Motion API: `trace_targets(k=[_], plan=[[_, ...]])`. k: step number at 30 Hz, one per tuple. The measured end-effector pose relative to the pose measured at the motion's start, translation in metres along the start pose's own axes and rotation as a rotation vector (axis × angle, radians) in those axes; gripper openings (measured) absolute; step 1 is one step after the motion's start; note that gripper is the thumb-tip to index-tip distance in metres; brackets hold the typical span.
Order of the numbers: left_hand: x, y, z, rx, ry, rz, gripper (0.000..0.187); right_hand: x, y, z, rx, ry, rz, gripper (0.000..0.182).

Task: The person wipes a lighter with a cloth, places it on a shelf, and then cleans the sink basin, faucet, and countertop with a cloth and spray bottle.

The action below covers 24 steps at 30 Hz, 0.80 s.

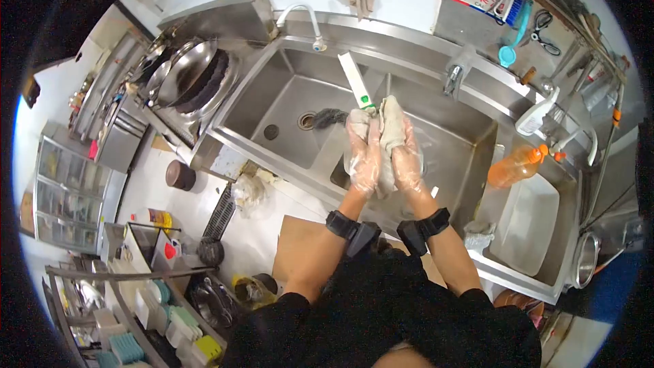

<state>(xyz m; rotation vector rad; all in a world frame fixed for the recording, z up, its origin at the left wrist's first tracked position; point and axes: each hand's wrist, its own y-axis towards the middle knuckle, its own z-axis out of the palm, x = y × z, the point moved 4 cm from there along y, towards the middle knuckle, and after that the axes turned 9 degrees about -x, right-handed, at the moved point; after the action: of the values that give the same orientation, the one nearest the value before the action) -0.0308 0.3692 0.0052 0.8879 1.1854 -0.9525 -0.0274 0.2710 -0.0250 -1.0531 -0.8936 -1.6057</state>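
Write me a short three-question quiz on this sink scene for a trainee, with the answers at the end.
1. True or false: the left hand and the right hand both wear clear plastic gloves.
2. Multiple choice: what are the two hands holding?
A) scissors
B) a pale cloth
C) a brush
3. Fill in the blank: the bottle near the white basin is ____ in colour.

Key:
1. True.
2. B.
3. Orange.
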Motion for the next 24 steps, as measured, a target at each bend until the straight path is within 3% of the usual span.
trace_targets(k=[2,4,6,7,9,10,11,13,15,17,19,20,21,22,23,24], plan=[[-0.008,-0.009,-0.013,-0.114,0.169,0.065,0.061,-0.026,-0.01,-0.008,-0.127,-0.262,0.075,0.071],[-0.016,-0.018,-0.021,-0.211,0.281,0.033,0.059,-0.029,-0.024,0.002,-0.036,-0.133,0.084,0.061],[0.0,-0.01,-0.048,-0.2,0.056,0.186,0.057,-0.008,-0.044,0.017,0.041,-0.074,0.023,0.051],[0.011,-0.006,-0.062,-0.228,0.06,0.189,0.057,-0.001,-0.051,0.022,0.159,-0.038,0.007,0.055],[0.022,-0.006,-0.09,-0.389,0.08,-0.167,0.062,-0.002,-0.068,0.031,0.221,-0.06,-0.019,0.054],[0.019,-0.012,-0.096,-0.376,-0.133,-0.201,0.065,-0.001,-0.078,0.036,0.253,-0.085,-0.052,0.052],[0.013,-0.019,-0.105,-0.408,-0.135,-0.194,0.065,0.003,-0.088,0.042,0.18,-0.247,-0.063,0.046],[0.007,-0.033,-0.118,-0.331,-0.463,-0.303,0.062,0.003,-0.105,0.059,0.209,-0.172,-0.042,0.043],[-0.005,-0.049,-0.134,-0.22,-0.501,-0.254,0.057,-0.003,-0.117,0.071,0.238,-0.1,-0.014,0.041],[-0.009,-0.075,-0.152,-0.22,-0.491,-0.281,0.057,-0.019,-0.123,0.086,0.384,-0.205,-0.202,0.037],[-0.001,-0.09,-0.175,-0.148,-0.297,-0.163,0.055,-0.042,-0.139,0.107,0.447,-0.249,-0.503,0.044],[-0.002,-0.102,-0.192,-0.222,-0.112,-0.07,0.051,-0.064,-0.148,0.115,0.446,-0.087,-0.155,0.044],[-0.005,-0.112,-0.205,-0.293,-0.131,-0.087,0.051,-0.092,-0.162,0.123,0.438,0.061,0.198,0.044],[-0.009,-0.12,-0.218,-0.368,-0.153,-0.099,0.051,-0.122,-0.174,0.123,0.491,-0.164,-0.055,0.045],[-0.009,-0.129,-0.234,-0.414,-0.174,-0.021,0.05,-0.104,-0.19,0.137,0.542,-0.154,-0.046,0.045],[-0.01,-0.138,-0.251,-0.457,-0.191,0.057,0.05,-0.064,-0.208,0.152,0.612,-0.256,0.094,0.045]])
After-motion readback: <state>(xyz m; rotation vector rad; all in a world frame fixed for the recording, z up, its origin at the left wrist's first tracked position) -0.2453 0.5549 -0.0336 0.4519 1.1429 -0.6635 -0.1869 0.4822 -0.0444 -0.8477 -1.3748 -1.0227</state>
